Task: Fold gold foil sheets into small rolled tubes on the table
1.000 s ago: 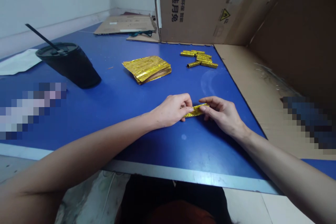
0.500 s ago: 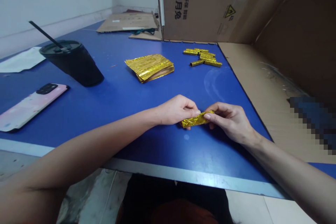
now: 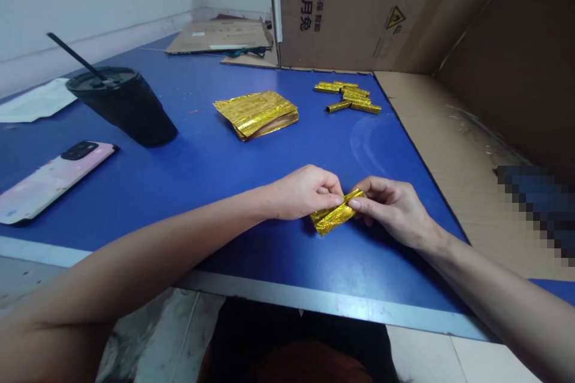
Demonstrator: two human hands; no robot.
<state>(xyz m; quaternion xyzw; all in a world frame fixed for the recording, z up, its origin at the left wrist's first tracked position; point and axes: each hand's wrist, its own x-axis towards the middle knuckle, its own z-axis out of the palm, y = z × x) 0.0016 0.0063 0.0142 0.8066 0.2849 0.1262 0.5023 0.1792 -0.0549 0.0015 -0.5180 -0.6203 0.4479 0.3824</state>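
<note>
A shiny gold foil sheet (image 3: 335,218), partly folded or rolled, is held between both hands above the blue table near its front edge. My left hand (image 3: 309,191) pinches its left side between thumb and fingers. On the right side, my right hand (image 3: 390,206) grips the same sheet, thumb on top. Further back lies a stack of flat gold sheets (image 3: 258,112). Several small gold rolls (image 3: 354,97) lie in a loose group at the back right of the table.
A dark tilted-looking cup with a straw (image 3: 128,108) stands at the left, near a pink and white phone (image 3: 58,179) and a white sheet (image 3: 36,102). Large cardboard (image 3: 345,18) borders the back; more cardboard (image 3: 422,125) lies right of the blue table (image 3: 215,173).
The gold sheet between my hands has opened wider, with its lower edge turned down towards the table edge. Both hands have barely shifted.
</note>
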